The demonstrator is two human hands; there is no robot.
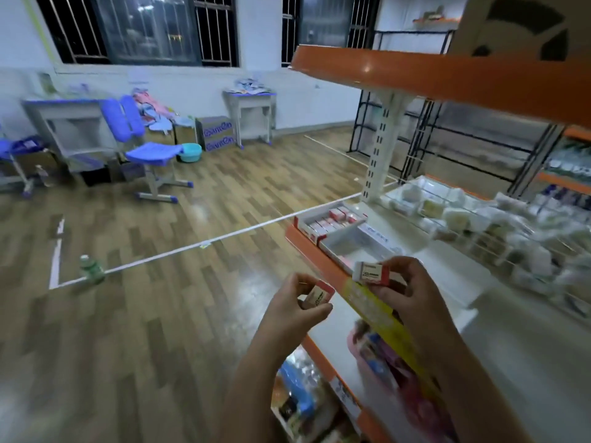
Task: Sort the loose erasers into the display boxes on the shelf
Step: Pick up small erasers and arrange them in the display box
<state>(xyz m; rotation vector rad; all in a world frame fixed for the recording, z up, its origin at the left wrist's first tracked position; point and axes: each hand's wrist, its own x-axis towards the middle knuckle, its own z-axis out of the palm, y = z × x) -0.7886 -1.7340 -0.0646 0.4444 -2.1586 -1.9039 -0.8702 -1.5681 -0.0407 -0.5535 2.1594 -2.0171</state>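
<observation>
Wood-plank floor point(192, 314), barred dark windows point(144, 30), purple chair point(150, 148), desks point(252, 113)

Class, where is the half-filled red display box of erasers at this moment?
In the head view, the red display box sits at the shelf's far left end, beside an empty white box, beyond both hands.

Wood floor point(179, 314) marked with white tape lines point(192, 247). Blue chair point(150, 151) beside grey bench point(64, 113). Teal basin point(189, 152) near two stacked cardboard boxes point(218, 133). Green bottle point(91, 269) standing on floor. Barred windows point(137, 27) behind.
</observation>
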